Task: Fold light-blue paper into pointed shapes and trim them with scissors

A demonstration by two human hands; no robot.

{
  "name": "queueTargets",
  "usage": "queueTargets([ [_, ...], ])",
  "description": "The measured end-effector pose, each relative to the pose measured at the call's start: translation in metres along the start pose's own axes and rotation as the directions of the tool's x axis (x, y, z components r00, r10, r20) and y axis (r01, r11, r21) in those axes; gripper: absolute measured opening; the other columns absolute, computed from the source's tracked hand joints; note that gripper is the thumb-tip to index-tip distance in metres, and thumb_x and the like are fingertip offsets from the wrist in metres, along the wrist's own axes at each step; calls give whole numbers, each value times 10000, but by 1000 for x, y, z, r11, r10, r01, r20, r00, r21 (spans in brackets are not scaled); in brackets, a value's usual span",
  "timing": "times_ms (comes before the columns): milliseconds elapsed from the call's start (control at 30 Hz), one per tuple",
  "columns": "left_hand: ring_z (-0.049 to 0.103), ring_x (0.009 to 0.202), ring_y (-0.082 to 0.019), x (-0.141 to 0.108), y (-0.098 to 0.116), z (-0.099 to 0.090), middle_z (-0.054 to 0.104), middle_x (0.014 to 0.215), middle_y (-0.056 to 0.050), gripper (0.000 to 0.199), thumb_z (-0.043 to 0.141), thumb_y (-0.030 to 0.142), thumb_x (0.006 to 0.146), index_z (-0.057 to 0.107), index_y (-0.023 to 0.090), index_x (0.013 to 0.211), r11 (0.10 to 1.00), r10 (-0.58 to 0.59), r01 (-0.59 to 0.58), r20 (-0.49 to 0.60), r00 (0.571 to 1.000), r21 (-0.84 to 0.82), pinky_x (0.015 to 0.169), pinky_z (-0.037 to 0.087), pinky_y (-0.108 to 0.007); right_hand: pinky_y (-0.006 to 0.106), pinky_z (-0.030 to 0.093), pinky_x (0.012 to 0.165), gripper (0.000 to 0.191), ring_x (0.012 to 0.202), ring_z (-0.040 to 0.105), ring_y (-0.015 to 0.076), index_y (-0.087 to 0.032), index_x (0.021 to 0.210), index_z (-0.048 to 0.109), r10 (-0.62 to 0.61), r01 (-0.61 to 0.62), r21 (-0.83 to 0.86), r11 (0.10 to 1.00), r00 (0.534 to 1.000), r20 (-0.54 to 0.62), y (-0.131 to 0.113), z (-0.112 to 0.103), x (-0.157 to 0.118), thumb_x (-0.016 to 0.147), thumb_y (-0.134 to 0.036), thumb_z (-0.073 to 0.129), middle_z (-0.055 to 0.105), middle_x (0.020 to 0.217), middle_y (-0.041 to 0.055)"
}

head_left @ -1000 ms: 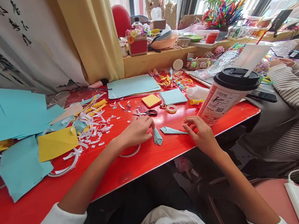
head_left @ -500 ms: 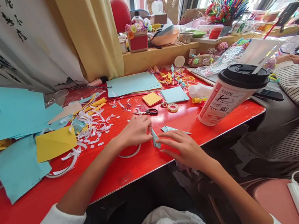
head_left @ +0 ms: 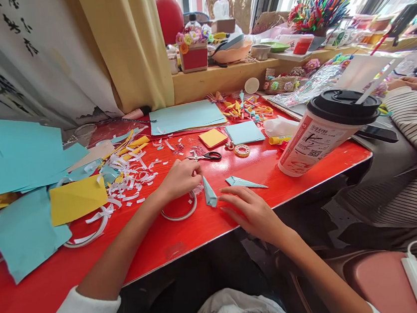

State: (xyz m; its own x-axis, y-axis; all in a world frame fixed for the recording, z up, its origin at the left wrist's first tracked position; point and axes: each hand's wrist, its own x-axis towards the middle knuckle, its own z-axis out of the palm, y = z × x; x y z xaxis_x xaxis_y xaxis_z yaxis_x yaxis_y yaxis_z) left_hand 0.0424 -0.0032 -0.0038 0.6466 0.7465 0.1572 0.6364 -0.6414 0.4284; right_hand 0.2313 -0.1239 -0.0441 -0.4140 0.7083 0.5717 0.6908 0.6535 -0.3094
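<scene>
Both my hands flank the folded teal paper piece (head_left: 210, 195), standing upright: left hand (head_left: 179, 179) pinching its top, right hand (head_left: 253, 212) open, flat beside it.

Red table (head_left: 216, 226): small folded teal piece (head_left: 209, 192) at the fingertips of both hands, second folded teal piece (head_left: 244, 182) just right. Scissors (head_left: 207, 156) just beyond. Takeaway cup (head_left: 323, 131) far right, white scraps (head_left: 130, 178) left, tape ring (head_left: 180, 214) under left hand (head_left: 179, 179).

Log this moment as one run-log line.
left hand: grip on folded teal paper piece | right hand: flat on red table, fingertips beside piece | second folded teal piece: lies apart | scissors: behind
</scene>
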Motion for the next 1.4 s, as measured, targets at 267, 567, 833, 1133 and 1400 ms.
queueTargets([
  [267, 563, 751, -138, -6, 16, -3, 654, 830, -15, 215, 416, 100, 735, 613, 171, 787, 982, 5, -10, -24, 1000, -189, 730, 420, -277, 364, 512, 829, 178, 928, 619, 208, -159, 1036, 630, -49, 49, -33, 998, 999, 5, -10, 8, -9, 892, -182, 528, 691, 978, 80],
  [567, 547, 813, -159, -1, -18, -9, 629, 935, -43, 208, 411, 100, 750, 586, 169, 839, 980, -169, 117, -362, 917, -160, 800, 421, -298, 341, 506, 830, 214, 922, 640, 207, -172, 960, 674, 321, -327, -44, 944, 941, -111, 55, -36, 41, 911, -219, 471, 684, 997, 89],
  [833, 577, 833, -171, -2, -49, -6, 647, 983, -51, 190, 435, 136, 758, 579, 180, 874, 953, -301, 266, -345, 889, -147, 830, 438, -317, 378, 418, 931, 517, 1174, 535, 332, -1, 1259, 526, 694, -608, -367, 704, 699, 172, 168, -18, 143, 844, -304, 590, 563, 1262, 251],
  [1133, 582, 882, -183, -5, -40, -9, 651, 1021, -57, 186, 437, 160, 790, 589, 179, 895, 959, -284, 262, -311, 907, -111, 858, 426, -338, 340, 420, 778, 338, 987, 607, 285, -79, 1093, 619, 736, -672, -343, 657, 670, 98, 198, 1, 125, 908, -317, 467, 655, 1078, 204],
  [1400, 583, 910, -201, -5, -43, -6, 638, 1035, -76, 181, 434, 156, 803, 583, 165, 905, 950, -313, 303, -313, 897, -82, 908, 409, -380, 352, 402, 792, 487, 961, 587, 251, -73, 1225, 512, 666, -725, -147, 672, 680, -308, 180, -9, 130, 978, -304, 162, 634, 1062, 193],
])
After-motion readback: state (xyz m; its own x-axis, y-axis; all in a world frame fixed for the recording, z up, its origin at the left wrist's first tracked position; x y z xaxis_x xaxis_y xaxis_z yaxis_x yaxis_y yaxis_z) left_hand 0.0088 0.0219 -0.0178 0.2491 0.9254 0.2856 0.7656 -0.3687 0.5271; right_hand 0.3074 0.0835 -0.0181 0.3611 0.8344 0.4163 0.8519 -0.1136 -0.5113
